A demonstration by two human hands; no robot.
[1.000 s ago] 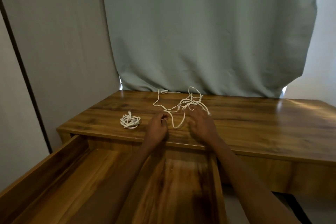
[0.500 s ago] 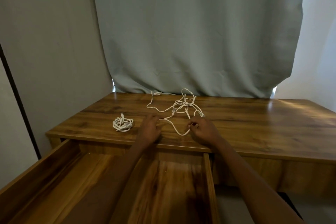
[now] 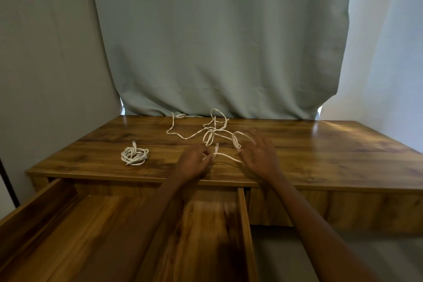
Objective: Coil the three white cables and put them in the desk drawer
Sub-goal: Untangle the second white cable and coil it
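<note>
Toward the desk's (image 3: pixel 320 158) left front edge lies one coiled cable (image 3: pixel 134 155); the drawer (image 3: pixel 246 224) below stands open; the left hand (image 3: pixel 194 162) pinches a strand of the loose tangle (image 3: pixel 212 131) mid-desk; the right hand (image 3: pixel 259 155) hovers with fingers spread; light, limp, springy cord, probably best gathered from a plug end.

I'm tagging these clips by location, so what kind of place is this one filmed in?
Probably a room in a home or a small office. A wooden desk with its drawer pulled open stands against a plain wall, a grey-green curtain hangs behind it, and white cables lie on top.
</note>
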